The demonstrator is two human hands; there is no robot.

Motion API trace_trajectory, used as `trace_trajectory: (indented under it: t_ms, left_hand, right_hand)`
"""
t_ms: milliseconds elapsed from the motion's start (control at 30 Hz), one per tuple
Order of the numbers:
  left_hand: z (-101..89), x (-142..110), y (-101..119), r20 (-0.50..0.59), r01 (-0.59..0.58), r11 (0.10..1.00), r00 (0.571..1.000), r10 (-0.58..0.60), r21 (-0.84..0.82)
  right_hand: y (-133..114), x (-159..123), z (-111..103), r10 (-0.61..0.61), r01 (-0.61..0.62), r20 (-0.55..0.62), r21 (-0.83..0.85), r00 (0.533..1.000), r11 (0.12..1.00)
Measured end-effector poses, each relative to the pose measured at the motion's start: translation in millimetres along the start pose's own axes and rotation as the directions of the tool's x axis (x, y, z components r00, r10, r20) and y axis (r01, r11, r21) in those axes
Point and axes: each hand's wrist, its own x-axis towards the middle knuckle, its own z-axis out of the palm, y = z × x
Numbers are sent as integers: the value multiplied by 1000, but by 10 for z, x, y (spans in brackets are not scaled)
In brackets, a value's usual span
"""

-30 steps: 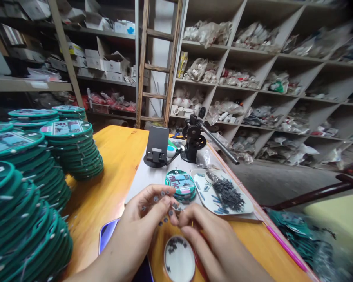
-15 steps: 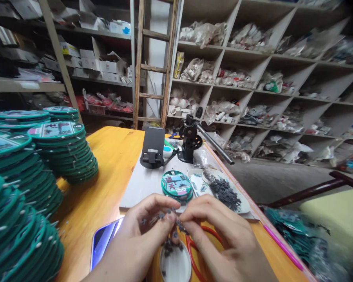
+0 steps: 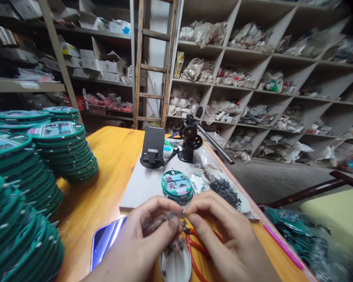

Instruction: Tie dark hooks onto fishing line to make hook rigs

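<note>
- Moved since half a second ago: left hand [image 3: 147,233], curled tighter; right hand [image 3: 227,227], pinch lifted slightly.
- Left thumb and forefinger pinching small grey parts [image 3: 169,215], palm cupped round more, probably to keep a supply near the tips.
- Right thumb and forefinger nearly together, just beside these parts; too blurred to tell what, if anything, between them.
- Directly below, white dish [image 3: 180,267] with loose dark bits inside, likely set there to catch drops.
- Next to it, red loops [image 3: 195,254], perhaps tool handles.
- Near left wrist, phone [image 3: 105,239], lying flat.
- Just beyond fingers, green discs [image 3: 178,185], piled on white board [image 3: 135,188]; beside them, tray [image 3: 245,205] with dark heap [image 3: 225,192] and cup [image 3: 208,177], seemingly within easy reach.
- Farther back, black stand [image 3: 152,143] and geared stand [image 3: 189,147] with slanting rod [image 3: 216,144]; along right edge, pink pen [image 3: 282,246].
- Yellow table [image 3: 105,172] bearing tall stacks [image 3: 61,152] at left, apparently kept out of the way.
- Around: ladder [image 3: 152,68], shelves [image 3: 44,87], cubbyholes [image 3: 234,24] stuffed with bags; at right, yellow seat [image 3: 335,219].
</note>
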Motion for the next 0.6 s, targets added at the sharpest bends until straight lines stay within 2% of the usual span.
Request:
trace_trajectory:
  t_ms: [100,233,600]
  left_hand:
    - [-17,7,43,11,1,984,1000,1,-177]
    - [-19,29,71,-94,-16,955,995,-12,-295]
    - [-9,-8,96,-92,-36,947,996,7,-319]
  right_hand:
    - [17,-5,-20,46,-45,-38,22,998,999]
    - [8,0,-35,91,-88,-51,48,995,995]
    - [-65,37,-38,49,-49,-4,-76,999,996]
